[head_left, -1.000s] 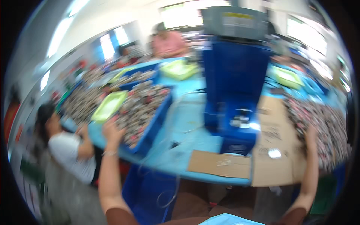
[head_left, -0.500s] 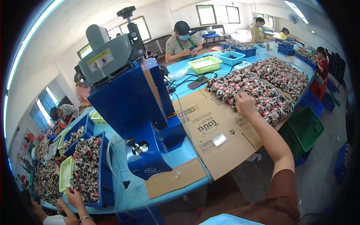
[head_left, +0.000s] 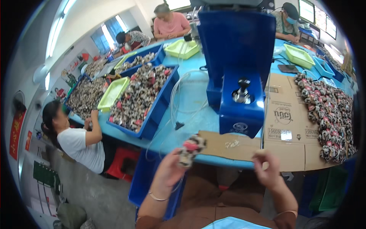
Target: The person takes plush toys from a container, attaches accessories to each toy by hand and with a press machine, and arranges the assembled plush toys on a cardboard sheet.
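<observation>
Gripping a small grey-and-white bundled part with a pink-red end [head_left: 190, 149], the left hand [head_left: 167, 173] was raised just in front of the near edge of the light-blue bench [head_left: 190, 118], its fingers curled around the lower end so that the coloured end stood up in clear sight. The right hand [head_left: 268, 171] was held close by at about the same height, its fingers bent and its thumb and forefinger pinched near the edge of a flat brown cardboard sheet [head_left: 232, 147]; whether anything was caught in that grip could not be told, the picture being blurred there. A few small pale bits [head_left: 231, 144] were seen lying on that sheet. Behind it stood a tall blue metal machine with a black-knobbed silver spindle in its front recess [head_left: 242, 95], squarely facing the person, apparently so that it could be reached by either hand. Similar parts were heaped on a wider printed cardboard sheet [head_left: 289, 114] to the right [head_left: 329, 114] and in a deep blue plastic tray [head_left: 152, 126] to the left [head_left: 139, 97], with a lime-green shallow tray [head_left: 113, 93] laid over them. Other people were seated around the bench, one in a white shirt [head_left: 82, 145] beside the blue tray.
</observation>
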Action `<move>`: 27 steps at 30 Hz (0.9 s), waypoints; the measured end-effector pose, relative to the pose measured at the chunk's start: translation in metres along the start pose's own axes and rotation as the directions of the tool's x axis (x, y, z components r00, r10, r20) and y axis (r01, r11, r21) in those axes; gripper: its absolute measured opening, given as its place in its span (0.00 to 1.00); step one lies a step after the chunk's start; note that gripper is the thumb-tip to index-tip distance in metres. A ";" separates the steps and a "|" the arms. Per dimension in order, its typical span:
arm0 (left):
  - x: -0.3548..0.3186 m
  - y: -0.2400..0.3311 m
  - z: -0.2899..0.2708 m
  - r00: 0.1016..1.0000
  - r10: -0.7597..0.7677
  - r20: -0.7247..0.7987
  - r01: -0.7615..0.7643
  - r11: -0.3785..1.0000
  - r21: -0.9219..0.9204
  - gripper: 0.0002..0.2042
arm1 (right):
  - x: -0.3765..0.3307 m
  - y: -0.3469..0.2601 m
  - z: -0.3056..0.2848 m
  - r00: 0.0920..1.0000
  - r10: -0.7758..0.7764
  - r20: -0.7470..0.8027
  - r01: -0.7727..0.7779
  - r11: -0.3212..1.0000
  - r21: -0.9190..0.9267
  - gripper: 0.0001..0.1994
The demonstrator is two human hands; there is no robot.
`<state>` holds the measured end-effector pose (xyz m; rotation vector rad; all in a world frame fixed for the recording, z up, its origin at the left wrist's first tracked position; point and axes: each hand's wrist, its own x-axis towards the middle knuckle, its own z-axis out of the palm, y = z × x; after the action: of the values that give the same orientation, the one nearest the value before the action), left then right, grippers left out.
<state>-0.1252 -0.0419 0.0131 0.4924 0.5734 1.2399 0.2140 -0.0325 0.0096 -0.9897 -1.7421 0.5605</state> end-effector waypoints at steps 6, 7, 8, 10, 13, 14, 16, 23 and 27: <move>0.003 -0.071 0.009 1.000 0.016 -0.021 -0.017 0.999 -0.038 0.14 | -0.006 -0.032 0.073 0.919 0.381 0.102 -0.386 0.819 0.424 0.08; 0.001 -0.077 0.010 0.986 0.147 -0.075 -0.136 0.981 0.140 0.09 | -0.006 -0.033 0.074 0.915 0.395 0.079 -0.382 0.788 0.483 0.07; -0.001 -0.081 0.010 0.988 0.136 -0.070 -0.125 0.983 0.136 0.09 | -0.005 -0.035 0.075 0.911 0.408 0.055 -0.371 0.756 0.539 0.06; -0.006 -0.087 0.015 0.929 0.369 0.000 -0.318 0.800 0.509 0.10 | 0.001 -0.042 0.082 0.895 0.438 0.088 -0.416 0.745 0.521 0.05; -0.005 -0.099 0.012 0.848 0.499 0.179 -0.454 0.509 0.731 0.12 | 0.001 -0.038 0.094 0.883 0.453 0.120 -0.460 0.788 0.409 0.07; -0.004 -0.101 0.007 0.767 0.529 0.363 -0.519 0.178 0.836 0.12 | 0.000 -0.038 0.092 0.881 0.460 0.111 -0.463 0.789 0.405 0.07; -0.002 -0.093 -0.002 0.886 0.423 0.189 -0.419 0.558 0.716 0.19 | 0.002 -0.039 0.080 0.911 0.372 0.181 -0.409 0.872 0.268 0.06; 0.015 -0.022 0.058 0.906 -0.222 0.359 -0.210 0.500 0.840 0.29 | 0.016 -0.045 0.067 0.903 0.051 0.426 -0.091 0.993 0.075 0.04; 0.027 -0.025 0.041 0.826 -0.541 0.159 0.119 0.444 0.888 0.13 | 0.019 -0.043 0.052 0.882 0.039 0.469 -0.103 0.988 0.112 0.03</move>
<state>-0.0747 -0.0234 0.0245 1.3933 0.8451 0.3130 0.1476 -0.0361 0.0326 -0.8714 -2.0603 1.0182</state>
